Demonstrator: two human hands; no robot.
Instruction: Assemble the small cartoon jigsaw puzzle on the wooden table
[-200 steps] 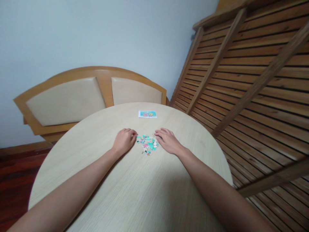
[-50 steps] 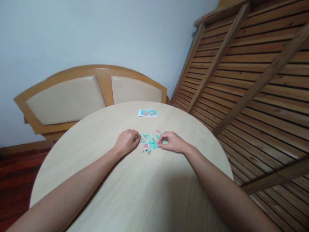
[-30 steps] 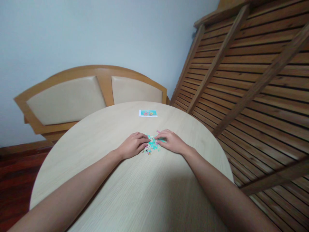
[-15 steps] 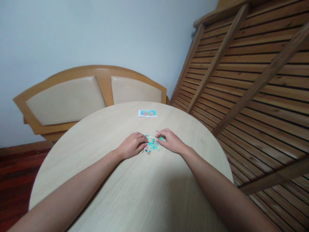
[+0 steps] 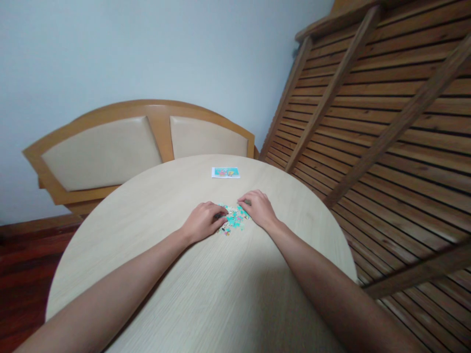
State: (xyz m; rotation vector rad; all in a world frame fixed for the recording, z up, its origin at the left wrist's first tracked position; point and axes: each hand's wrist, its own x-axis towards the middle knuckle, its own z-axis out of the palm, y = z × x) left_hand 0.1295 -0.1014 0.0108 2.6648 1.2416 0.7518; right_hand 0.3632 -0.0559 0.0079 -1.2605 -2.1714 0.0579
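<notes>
Apparently early: puzzle pieces [image 5: 235, 220] heaped, no joins discernible. Left hand [image 5: 203, 221] grip spread; right hand [image 5: 258, 208] grip, cannot tell.

Dim, cool light, soft shadow [image 5: 272, 289] on the tabletop [image 5: 184, 299]

On my feed I get turquoise puzzle pieces [image 5: 235, 219] mixed with pink and white, white-edged turquoise card [image 5: 225, 172] patched pink and yellow, pale streaky-grained table [image 5: 206, 289], honey-brown headboard [image 5: 159, 128], cream panels [image 5: 101, 154], dark-striped brown slats [image 5: 368, 115], pale blue wall [image 5: 147, 49], dark red floor [image 5: 29, 284].
</notes>
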